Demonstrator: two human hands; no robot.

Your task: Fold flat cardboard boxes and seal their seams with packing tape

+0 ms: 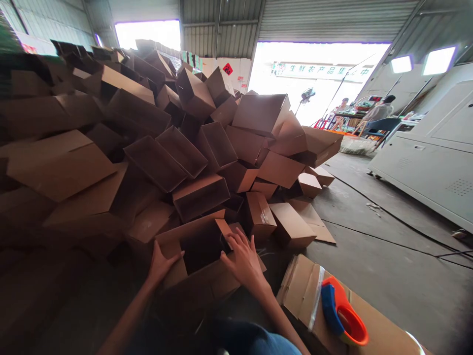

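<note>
An open cardboard box [212,276] stands low in front of me, its dark inside facing up. My left hand [162,264] grips the left end, with the thumb over the flap and the other fingers outside. On the right end, my right hand [244,259] holds the box by a raised flap, its fingers bent over the edge and its thumb at the near side. Just to the right, an orange and blue tape dispenser [343,313] lies on a stack of flattened cardboard [299,291].
A tall heap of cardboard boxes [195,96] rises ahead and to the left. Cables [388,207] cross the concrete floor [362,236] toward a white machine [428,153]. People [384,111] are at a table near the bright doorway, beside a fan [307,94].
</note>
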